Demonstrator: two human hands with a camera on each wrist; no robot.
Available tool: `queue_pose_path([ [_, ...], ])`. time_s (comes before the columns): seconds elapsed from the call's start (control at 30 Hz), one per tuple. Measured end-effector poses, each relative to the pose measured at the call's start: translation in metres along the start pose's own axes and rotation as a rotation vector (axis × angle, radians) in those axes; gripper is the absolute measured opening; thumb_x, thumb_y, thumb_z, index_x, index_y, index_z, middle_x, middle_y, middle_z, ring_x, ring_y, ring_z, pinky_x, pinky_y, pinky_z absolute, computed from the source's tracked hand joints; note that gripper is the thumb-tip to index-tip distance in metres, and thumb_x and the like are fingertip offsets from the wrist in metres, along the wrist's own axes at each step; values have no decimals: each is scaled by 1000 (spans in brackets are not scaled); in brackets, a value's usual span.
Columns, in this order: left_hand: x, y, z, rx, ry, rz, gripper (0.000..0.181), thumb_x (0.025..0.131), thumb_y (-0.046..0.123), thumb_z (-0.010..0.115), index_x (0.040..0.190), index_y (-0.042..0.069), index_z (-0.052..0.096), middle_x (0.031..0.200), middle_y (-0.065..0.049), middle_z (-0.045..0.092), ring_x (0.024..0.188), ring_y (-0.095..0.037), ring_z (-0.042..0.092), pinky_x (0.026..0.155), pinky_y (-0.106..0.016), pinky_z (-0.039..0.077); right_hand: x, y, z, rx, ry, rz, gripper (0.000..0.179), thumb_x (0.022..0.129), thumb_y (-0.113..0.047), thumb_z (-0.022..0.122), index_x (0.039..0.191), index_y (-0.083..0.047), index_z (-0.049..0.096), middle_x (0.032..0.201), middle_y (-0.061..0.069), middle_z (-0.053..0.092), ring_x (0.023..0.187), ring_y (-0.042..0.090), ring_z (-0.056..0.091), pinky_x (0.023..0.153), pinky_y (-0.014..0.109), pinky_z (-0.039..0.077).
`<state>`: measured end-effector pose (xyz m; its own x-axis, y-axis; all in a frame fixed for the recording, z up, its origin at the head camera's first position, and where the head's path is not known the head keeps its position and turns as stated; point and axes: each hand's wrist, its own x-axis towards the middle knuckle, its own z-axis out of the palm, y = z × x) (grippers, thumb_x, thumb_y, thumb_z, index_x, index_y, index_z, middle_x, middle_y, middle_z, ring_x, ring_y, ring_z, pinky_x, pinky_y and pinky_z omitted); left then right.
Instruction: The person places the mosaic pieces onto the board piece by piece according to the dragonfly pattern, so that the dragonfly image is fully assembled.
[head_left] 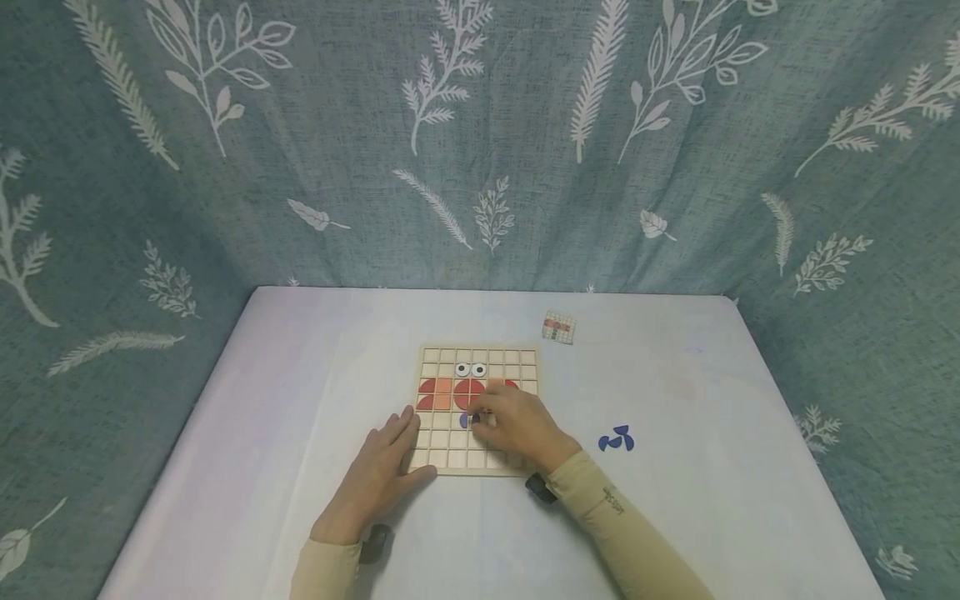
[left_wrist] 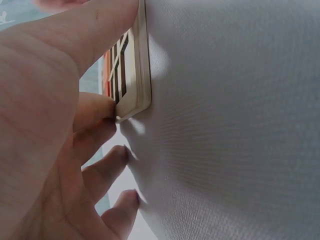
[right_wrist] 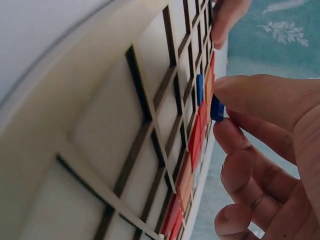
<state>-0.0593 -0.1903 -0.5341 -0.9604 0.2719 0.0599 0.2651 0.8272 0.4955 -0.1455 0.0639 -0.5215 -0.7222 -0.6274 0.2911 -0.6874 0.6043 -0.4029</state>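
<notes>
A square wooden grid board [head_left: 437, 460] lies on the table. My left hand [head_left: 375, 471] rests at its near left corner, thumb by the near edge and fingers along the left side. Over the board, my right hand [head_left: 519, 423] pinches a small blue piece [right_wrist: 217, 108] between thumb and index finger. Just left of those fingertips, another blue piece [head_left: 463, 420] sits in a cell below the red pieces [head_left: 469, 394]. Orange pieces [head_left: 443, 393] and two eye pieces [head_left: 471, 369] fill other cells. My right hand hides part of the board's right side.
Several loose blue pieces [head_left: 617, 438] lie on the white table [head_left: 675, 367] right of the board. A small card with a grid picture [head_left: 558, 327] lies beyond the board's far right corner. A leaf-patterned curtain [head_left: 480, 192] stands behind and at both sides.
</notes>
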Motion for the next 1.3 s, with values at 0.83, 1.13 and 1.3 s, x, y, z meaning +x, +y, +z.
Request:
queue_pose_path([
  [0.83, 1, 1, -1, 6, 4, 19, 81, 90, 38, 76, 151, -4, 43, 157, -22, 39, 144, -44, 36, 115, -65, 28, 7, -5, 5, -45, -77, 64, 14, 86, -19, 79, 100, -19, 78, 98, -9, 70, 81, 5, 61, 69, 21, 55],
  [1.13, 1, 0, -2, 7, -9, 7, 81, 91, 38, 76, 152, -3, 41, 158, -21, 37, 145, -44, 35, 116, -64, 27, 8, -6, 6, -44, -62, 40, 10, 86, -18, 80, 96, -19, 78, 93, -9, 68, 76, 5, 59, 61, 18, 51],
  [1.3, 1, 0, -1, 5, -6, 2, 82, 90, 38, 76, 152, -3, 41, 159, -21, 36, 145, -43, 34, 117, -64, 26, 6, -6, 4, -36, -79, 69, 13, 87, -20, 79, 100, -21, 78, 97, -10, 68, 78, 4, 59, 65, 21, 53],
])
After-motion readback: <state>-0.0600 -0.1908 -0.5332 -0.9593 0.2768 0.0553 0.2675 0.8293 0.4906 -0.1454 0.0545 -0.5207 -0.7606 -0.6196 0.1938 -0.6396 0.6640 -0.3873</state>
